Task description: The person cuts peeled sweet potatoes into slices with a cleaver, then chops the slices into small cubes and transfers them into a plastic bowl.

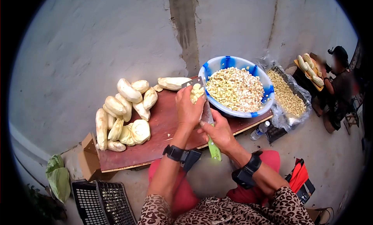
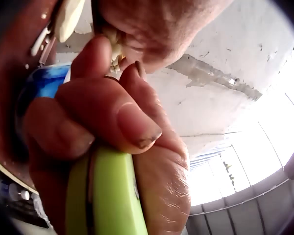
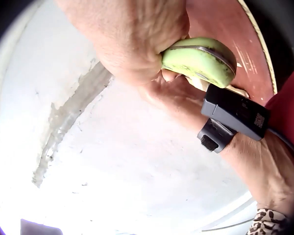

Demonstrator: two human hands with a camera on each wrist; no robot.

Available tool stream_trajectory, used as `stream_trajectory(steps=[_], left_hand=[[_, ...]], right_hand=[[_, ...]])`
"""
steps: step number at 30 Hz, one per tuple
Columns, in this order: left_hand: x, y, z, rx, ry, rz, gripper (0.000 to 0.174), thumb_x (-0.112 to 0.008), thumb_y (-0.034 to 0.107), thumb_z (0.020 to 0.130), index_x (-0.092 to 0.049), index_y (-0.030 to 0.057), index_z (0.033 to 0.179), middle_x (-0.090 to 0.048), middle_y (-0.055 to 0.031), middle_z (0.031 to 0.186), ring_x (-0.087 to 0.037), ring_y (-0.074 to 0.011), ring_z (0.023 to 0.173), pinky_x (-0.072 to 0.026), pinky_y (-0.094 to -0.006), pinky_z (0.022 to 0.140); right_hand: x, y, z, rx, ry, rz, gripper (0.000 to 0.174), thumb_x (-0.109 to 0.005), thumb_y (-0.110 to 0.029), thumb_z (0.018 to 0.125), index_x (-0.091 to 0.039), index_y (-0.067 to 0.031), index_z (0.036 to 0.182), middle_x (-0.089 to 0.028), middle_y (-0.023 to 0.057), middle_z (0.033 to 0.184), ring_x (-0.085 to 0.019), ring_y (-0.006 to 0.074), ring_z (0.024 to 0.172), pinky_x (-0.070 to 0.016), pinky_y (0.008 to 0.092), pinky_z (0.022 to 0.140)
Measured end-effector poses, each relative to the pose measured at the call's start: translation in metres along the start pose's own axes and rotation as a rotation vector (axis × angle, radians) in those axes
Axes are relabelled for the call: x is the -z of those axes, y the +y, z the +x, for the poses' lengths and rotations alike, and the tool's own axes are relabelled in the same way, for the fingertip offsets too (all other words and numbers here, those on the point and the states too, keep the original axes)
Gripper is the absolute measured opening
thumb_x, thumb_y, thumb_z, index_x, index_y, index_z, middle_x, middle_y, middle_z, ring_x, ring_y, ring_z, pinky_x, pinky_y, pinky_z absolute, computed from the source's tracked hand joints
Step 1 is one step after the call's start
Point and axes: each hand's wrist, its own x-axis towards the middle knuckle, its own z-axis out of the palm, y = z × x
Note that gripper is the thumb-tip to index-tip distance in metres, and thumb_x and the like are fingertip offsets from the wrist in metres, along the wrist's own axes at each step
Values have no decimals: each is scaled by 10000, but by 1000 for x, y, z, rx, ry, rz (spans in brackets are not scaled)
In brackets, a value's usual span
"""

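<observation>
In the head view, my right hand (image 1: 220, 135) grips the green handle (image 1: 214, 149) of a knife, its broad blade (image 1: 207, 113) pointing up and away. My left hand (image 1: 189, 108) holds pale cut pieces (image 1: 197, 93) against the upper blade, beside the rim of the blue and white bowl (image 1: 217, 109). That bowl contains small pale cubes (image 1: 237, 89). The left wrist view shows right-hand fingers (image 2: 132, 125) curled over the green handle (image 2: 115, 196). Seen from the right wrist, the right hand (image 3: 132, 44) wraps the handle (image 3: 201, 61), with the left hand partly hidden behind.
Peeled pale vegetables (image 1: 128, 91) and a few wide cut ones (image 1: 140, 131) lie on the red board's (image 1: 155, 141) left side. Right of the bowl stand a plastic-lined crate of cubes (image 1: 289, 93) and a bottle (image 1: 260, 130). A black crate (image 1: 90, 199) is lower left; another person (image 1: 340, 87) sits at right.
</observation>
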Motion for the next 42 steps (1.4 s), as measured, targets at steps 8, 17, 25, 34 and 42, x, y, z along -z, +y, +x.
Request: stream_trajectory(steps=[8,17,25,34,42], left_hand=[[-120,39,51,-311,-105,-332,518,-687,231,885,-555,98,1368,-469,-235,1357,-469,-382,1249,-371,-432,1071],[-152,7,38,-217,-229,49,583,-569,47,875,-471,134,1444,-376,-244,1482,-333,-406,1393,-245,-529,1136],[-136,37,31,-608,-276,179,736,-497,-49,827,-352,137,1524,-383,-174,1515,-281,-393,1444,-222,-546,1150],[-132,28,32,-403,-257,273,755,-567,-22,801,-336,74,1513,-324,-173,1559,-239,-401,1464,-240,-564,1130],[-122,12,34,-310,-461,378,295,-571,94,875,-675,56,1148,-438,-173,1476,-274,-438,1427,-267,-570,1113]], right_hand=[[83,-51,14,222,337,-469,563,-558,-32,895,-367,6,1423,-674,132,847,-629,166,593,-509,297,537],[119,-50,16,244,604,-1119,641,-556,-15,820,-340,79,1416,-646,332,865,-643,489,803,-500,550,735],[116,-42,6,364,471,-1083,633,-563,-2,812,-350,106,1399,-646,342,865,-650,495,818,-512,547,753],[113,-48,-3,408,476,-986,591,-572,-25,824,-412,76,1383,-657,337,988,-663,470,909,-519,496,811],[113,-51,-11,502,546,-857,564,-590,-33,836,-438,55,1372,-663,310,1034,-672,452,933,-530,465,806]])
